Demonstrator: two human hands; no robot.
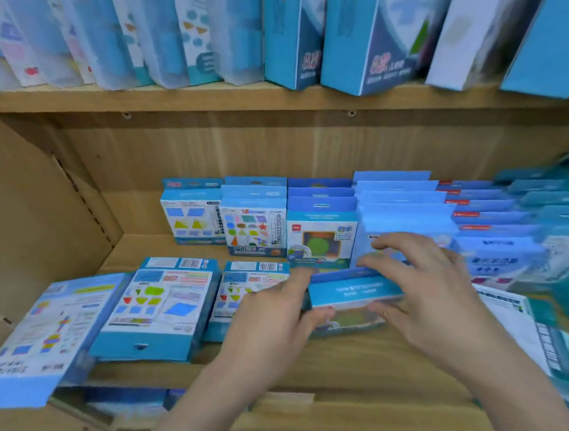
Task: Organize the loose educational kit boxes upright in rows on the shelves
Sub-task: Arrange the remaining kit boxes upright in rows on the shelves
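two hands work on one box in the head view: the left hand point(277, 318) grips the left end of a blue kit box point(352, 293), and the right hand point(421, 289) pinches its right part, thumb in front and fingers spread over the far edge, above the lower shelf point(331, 367). it seems mid-lift; next it needs tipping upright and sliding back against the upright rows point(255, 223) behind. this shelf also holds several flat boxes point(161, 304) at left, not yet stood up. the upper shelf boxes point(292, 37) stand in a leaning row.
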